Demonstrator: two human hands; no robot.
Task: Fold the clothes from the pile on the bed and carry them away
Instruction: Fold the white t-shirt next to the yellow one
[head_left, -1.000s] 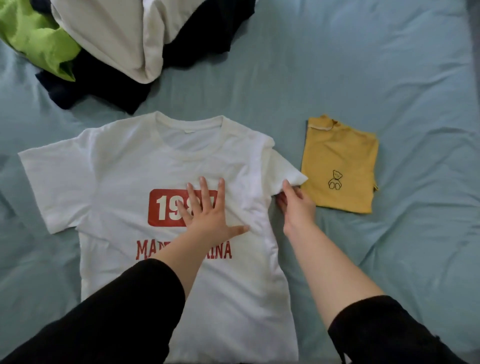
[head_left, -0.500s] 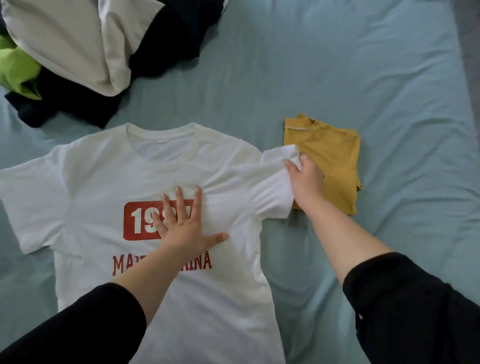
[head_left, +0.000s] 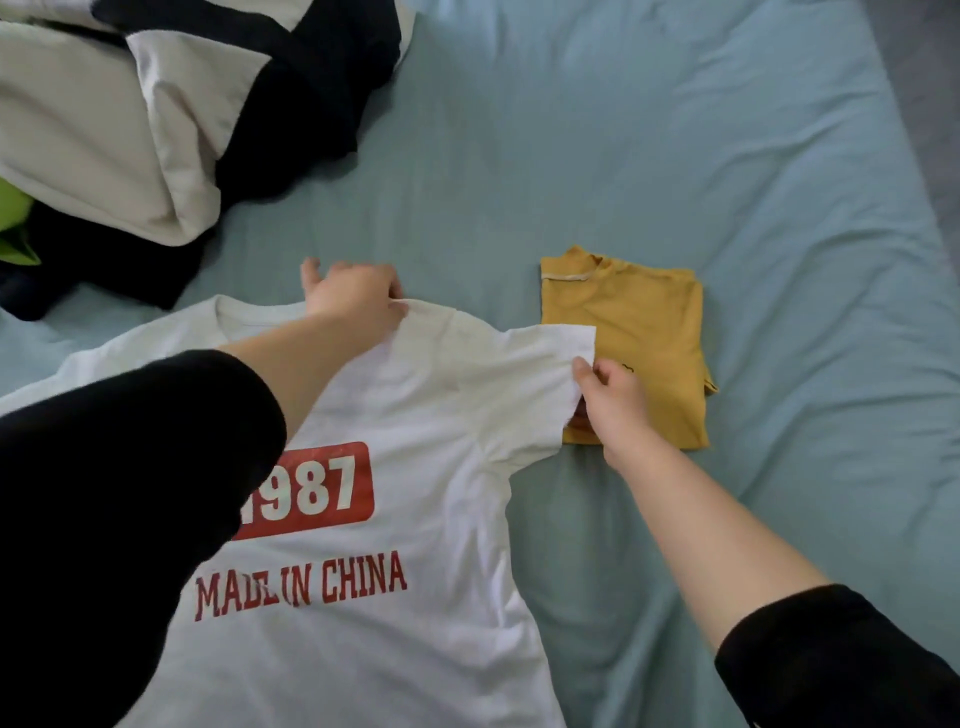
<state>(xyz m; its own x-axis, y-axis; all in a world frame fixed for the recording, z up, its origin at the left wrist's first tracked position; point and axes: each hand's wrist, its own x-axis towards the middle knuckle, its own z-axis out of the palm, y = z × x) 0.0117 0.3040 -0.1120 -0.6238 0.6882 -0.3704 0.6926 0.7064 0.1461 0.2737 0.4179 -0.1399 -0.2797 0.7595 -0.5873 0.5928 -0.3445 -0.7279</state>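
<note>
BED, MID-CHORE: The job looks early on my blue bed (head_left: 649, 156). The pile (head_left: 130, 130) of cream, black and green clothes sits unfolded at the far left. The white tee (head_left: 374, 649), printed "1987 MADE IN CHINA", lies face up before me with no fold in it yet. Just beside it on the right, one yellow tee (head_left: 644, 317) is folded square and waits to be carried off. My left hand (head_left: 353, 299) grips the white tee's shoulder next to the collar. My right hand (head_left: 615, 400) pinches the hem of the sleeve (head_left: 524, 374), which overlaps the yellow tee's edge. I judge the first fold is about to start. The pile and the carrying are left.
</note>
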